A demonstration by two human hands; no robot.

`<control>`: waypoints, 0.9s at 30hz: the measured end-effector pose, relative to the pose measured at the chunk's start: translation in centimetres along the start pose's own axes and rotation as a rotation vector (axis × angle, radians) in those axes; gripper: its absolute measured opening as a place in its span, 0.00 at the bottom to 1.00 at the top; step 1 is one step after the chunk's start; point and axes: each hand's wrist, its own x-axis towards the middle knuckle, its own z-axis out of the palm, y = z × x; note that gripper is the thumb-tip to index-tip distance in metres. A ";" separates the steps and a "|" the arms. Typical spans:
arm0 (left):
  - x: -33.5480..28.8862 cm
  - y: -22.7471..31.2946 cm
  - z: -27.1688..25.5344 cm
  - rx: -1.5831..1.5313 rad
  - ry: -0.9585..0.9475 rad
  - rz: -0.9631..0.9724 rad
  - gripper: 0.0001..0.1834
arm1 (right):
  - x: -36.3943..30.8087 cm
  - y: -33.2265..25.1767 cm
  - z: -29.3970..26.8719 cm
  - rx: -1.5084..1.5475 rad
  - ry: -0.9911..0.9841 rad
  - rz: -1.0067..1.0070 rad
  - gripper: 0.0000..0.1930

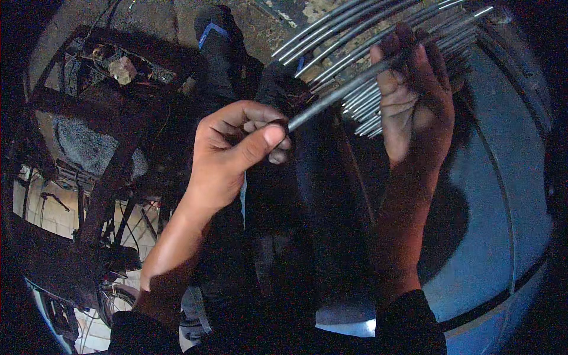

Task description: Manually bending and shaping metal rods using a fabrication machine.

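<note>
Across my lap I hold a dull grey metal rod (340,93), slanting up from left to right. My left hand (225,152) pinches its lower end between thumb and fingers. Farther along, at the upper right, my right hand (417,97) has its palm turned up and its fingers curled around the rod in shadow. Behind the rod and my right hand lie several shiny metal rods (322,44), roughly side by side. Their near ends (370,127) show below the held rod. Its far end is hidden at my right fingers.
On the left stands a dark metal frame (112,171) with a pale lump (122,70) on it and grey granular material (97,145) beside it. A blue panel (479,195) with dark strips fills the right. A wheel (118,302) shows at lower left. My dark-clothed legs are below my hands.
</note>
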 end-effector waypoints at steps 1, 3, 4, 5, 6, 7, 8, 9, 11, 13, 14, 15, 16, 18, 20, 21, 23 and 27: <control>0.1 0.0 0.0 -0.021 0.002 -0.007 0.11 | 0.0 0.3 0.2 -0.029 0.061 -0.091 0.14; 0.4 -0.1 0.2 -0.041 0.002 -0.016 0.10 | 0.0 0.3 0.2 -0.072 0.089 -0.101 0.14; 0.6 -0.1 0.4 -0.021 0.023 -0.022 0.10 | 0.0 0.3 0.2 -0.115 0.117 -0.110 0.14; 0.8 -0.2 0.6 -0.001 0.043 -0.028 0.09 | 0.2 0.3 -0.2 -0.113 0.118 -0.110 0.14; 1.0 -0.5 0.9 0.001 0.043 -0.029 0.09 | 0.6 0.3 -0.8 -0.179 0.143 -0.119 0.14; 1.2 -0.8 1.2 0.010 0.059 -0.016 0.09 | 0.9 0.2 -1.3 -0.245 0.168 -0.128 0.13; 1.5 -1.1 1.5 0.020 0.076 -0.004 0.09 | 0.9 0.2 -1.5 -0.244 0.170 -0.129 0.13; 1.7 -1.3 1.7 0.022 0.074 -0.005 0.09 | 0.9 0.2 -1.8 -0.305 0.219 -0.146 0.13; 2.1 -1.7 2.3 0.090 0.096 -0.021 0.09 | 0.9 0.2 -2.3 -0.366 0.276 -0.163 0.13; 2.5 -2.2 2.8 0.093 0.104 -0.034 0.09 | 1.4 0.3 -3.0 -0.362 0.341 -0.140 0.14; 2.7 -2.5 3.0 0.094 0.114 -0.043 0.09 | 1.6 0.3 -3.5 -0.361 0.346 -0.140 0.14; 2.8 -2.6 3.1 0.097 0.111 -0.047 0.09 | 1.8 0.3 -4.2 -0.366 0.335 -0.129 0.15; 3.0 -2.8 3.2 0.113 0.120 -0.078 0.09 | 1.9 0.3 -4.6 -0.374 0.326 -0.120 0.15; 3.3 -3.2 3.6 0.130 0.123 -0.113 0.10 | 2.0 0.2 -4.9 -0.380 0.356 -0.141 0.15; 3.4 -3.9 3.7 0.155 0.147 -0.096 0.10 | 2.3 0.5 -5.4 -0.371 0.383 -0.155 0.15; 3.6 -4.3 3.5 0.161 0.147 -0.100 0.10 | 2.5 0.6 -6.0 -0.383 0.402 -0.159 0.15; 3.7 -4.9 2.8 0.258 0.178 -0.142 0.10 | 2.8 0.9 -6.8 -0.389 0.422 -0.160 0.15; 3.9 -5.9 2.3 0.357 0.238 -0.128 0.09 | 2.9 1.1 -6.8 -0.367 0.397 -0.209 0.14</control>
